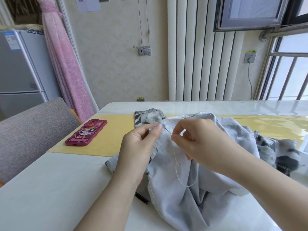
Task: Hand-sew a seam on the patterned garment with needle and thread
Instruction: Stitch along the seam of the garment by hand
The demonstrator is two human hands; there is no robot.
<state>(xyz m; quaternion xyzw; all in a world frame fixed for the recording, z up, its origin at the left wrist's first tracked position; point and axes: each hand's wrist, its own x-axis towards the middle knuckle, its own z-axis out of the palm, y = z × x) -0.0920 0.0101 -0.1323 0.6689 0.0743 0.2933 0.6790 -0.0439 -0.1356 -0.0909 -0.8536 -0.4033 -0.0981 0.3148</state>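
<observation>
**Left hand** [138,147]: thumb and forefinger pinch the seam edge, raised just off the desk.

**Right hand** [201,140]: thumb and forefinger pinch the needle [168,131], whose tip meets the fabric just beside the left fingertips.

**Thread** [177,165]: white and slack, looping down from the needle over the cloth. Likely to snarl if drawn fast.

**Garment** [175,197]: heaped on the desk [58,189] before the person, pale inner side up, with grey-black pattern showing at the edges. Judged thin, light and limp, and apt to slide on the glossy top. Best held close either side of the stitch, with the edge kept taut.

**Needle:** fine, stiff and slippery; grip it near the eye.

**Beyond:** yellow mat [108,130]; phone [86,132] in a pink case.
</observation>
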